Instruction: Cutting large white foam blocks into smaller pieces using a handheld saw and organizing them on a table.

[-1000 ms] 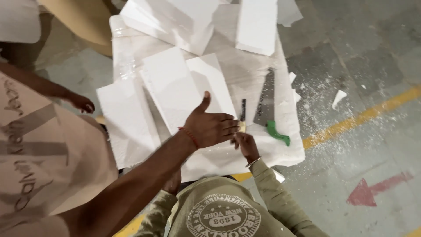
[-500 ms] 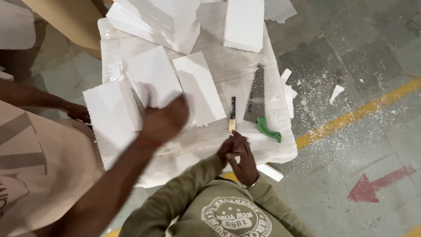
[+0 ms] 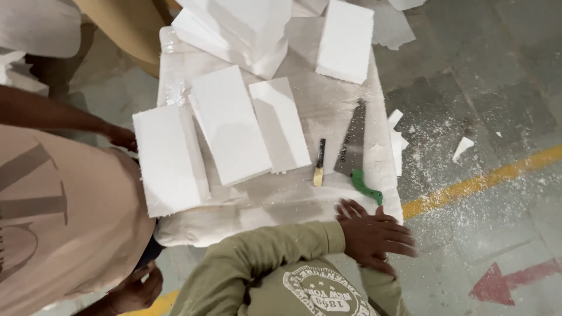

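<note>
Down on a table wrapped in clear plastic sheet [image 3: 333, 105], several white foam pieces lie spread out. The person's left hand [image 3: 123, 138] comes in from nine o'clock and rests against the left edge of the nearest foam slab [image 3: 170, 158]. Its fingers are hidden by the slab, so I cannot tell whether it grips or only touches. The right hand [image 3: 136, 287] hangs at seven o'clock, below the table edge and beside the beige shirt [image 3: 64, 222], loosely curled with nothing in it.

That slab lies flat at the table's left side, its lower corner just over the edge. Just beside it, toward three o'clock, a wider slab [image 3: 231, 126] overlaps a narrower slab [image 3: 281, 126]. Further toward three o'clock lie a small knife [image 3: 319, 164] and a handsaw [image 3: 352, 140] with a green grip, side by side and apart from the foam. Thick foam blocks [image 3: 240, 29] are stacked at twelve o'clock.

A co-worker's hand [image 3: 374, 237] in an olive sleeve, fingers spread flat, sits at five o'clock near the saw's grip. White crumbs dust the grey floor [image 3: 468, 88].
</note>
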